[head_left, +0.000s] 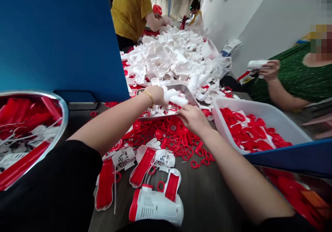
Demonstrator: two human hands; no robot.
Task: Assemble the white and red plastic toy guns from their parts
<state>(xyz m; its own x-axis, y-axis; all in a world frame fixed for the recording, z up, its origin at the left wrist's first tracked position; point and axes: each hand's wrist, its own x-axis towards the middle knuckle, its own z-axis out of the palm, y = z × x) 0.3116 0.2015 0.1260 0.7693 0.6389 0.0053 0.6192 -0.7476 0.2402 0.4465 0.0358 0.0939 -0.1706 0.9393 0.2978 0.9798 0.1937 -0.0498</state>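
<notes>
Left hand (157, 95) reaching into the metal tray (190, 93), fingers closing in around white pieces (175, 97); blur is hiding whether it is truly gripping any. Right hand (194, 118) bending its fingers at the near right rim of the metal tray, touching there; cannot tell whether thumb and fingers are pinching. The metal tray is sitting mid-tabletop (207, 194), between the white heap (160, 52) and the red rings (178, 149), small red and white parts lying inside.

State of work, as judged: part-way, much still loose. Toward the near edge of the tabletop, a white-and-red unit (158, 204) is looking mostly closed, its body lying on its side. Just beyond, two open housings (126, 157) (164, 159) are showing wires, red-panelled pieces (106, 183) (142, 166) lying beside them; these are looking unfinished.

Loose stock is remaining plentiful: the white heap is covering the far tabletop, red parts are filling much of the white bin (282, 121) at right, mixed parts are lying in the metal bowl (64, 117) at left. Across the right side, a person in green (290, 76) is holding a white part (256, 64)
</notes>
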